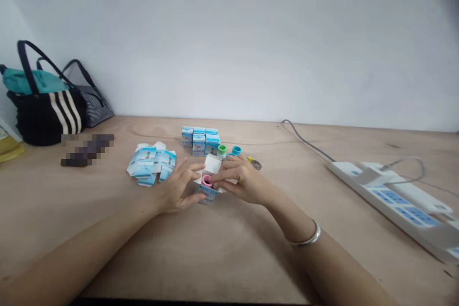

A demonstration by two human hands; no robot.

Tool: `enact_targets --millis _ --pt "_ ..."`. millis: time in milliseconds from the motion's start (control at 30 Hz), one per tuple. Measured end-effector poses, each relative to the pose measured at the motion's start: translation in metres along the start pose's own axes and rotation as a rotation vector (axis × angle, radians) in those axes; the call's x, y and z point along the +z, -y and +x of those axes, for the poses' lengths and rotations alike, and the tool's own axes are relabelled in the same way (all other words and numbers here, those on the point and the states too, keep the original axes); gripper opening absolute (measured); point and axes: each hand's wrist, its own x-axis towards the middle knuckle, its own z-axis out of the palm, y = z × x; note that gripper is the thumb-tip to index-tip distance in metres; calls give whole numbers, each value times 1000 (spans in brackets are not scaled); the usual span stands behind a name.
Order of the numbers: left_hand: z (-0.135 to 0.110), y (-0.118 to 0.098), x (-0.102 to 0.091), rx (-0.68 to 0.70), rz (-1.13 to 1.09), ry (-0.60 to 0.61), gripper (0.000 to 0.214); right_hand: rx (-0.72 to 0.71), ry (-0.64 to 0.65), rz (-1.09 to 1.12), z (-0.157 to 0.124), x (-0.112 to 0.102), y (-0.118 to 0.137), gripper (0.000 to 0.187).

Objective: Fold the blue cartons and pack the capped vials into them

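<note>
Pink ring, dark at its centre, sits in the mouth of an open box, just below the centre of the frame. Box rests on the table; its back flap stands up, pale inside.

Left hand: grip wide, thumb against the box's lower left, fingers spread near its upper left. Right hand: fingers bunched narrow at the ring's right edge. Cannot tell whether they pinch the ring or only press on it.

Around it: closed boxes grouped above centre; a green top and a blue top just behind the right hand; flattened boxes left of centre, near the left hand.

Technique, as judged: steady the box with light pressure from the left thumb, since thin card would probably buckle under a hard squeeze. Guide the ring straight, without tilting it, so its rim does not catch on the walls. Hold the flaps outward and clear of the fingers; any crease here could spoil a neat fold.
</note>
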Motion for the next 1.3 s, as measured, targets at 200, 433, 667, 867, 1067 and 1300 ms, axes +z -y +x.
enact_targets --millis 200,433,667,867,1067,1300 --pt "2 -4 12 -90 -296 -90 33 -18 98 43 -1 -6 0 18" --pt "-1 -4 -1 -43 -137 50 24 -52 74 21 1 33 6 16" --pt "-5 -9 -3 -61 36 177 22 17 230 271 0 38 -8 13" --pt "-2 -16 1 -82 49 147 22 -2 286 377 -3 24 -15 15" --pt "-1 -19 0 -121 40 118 21 75 302 318 -6 15 -22 14" --pt "-6 -17 -6 -177 33 149 21 110 153 342 -11 -13 -28 15"
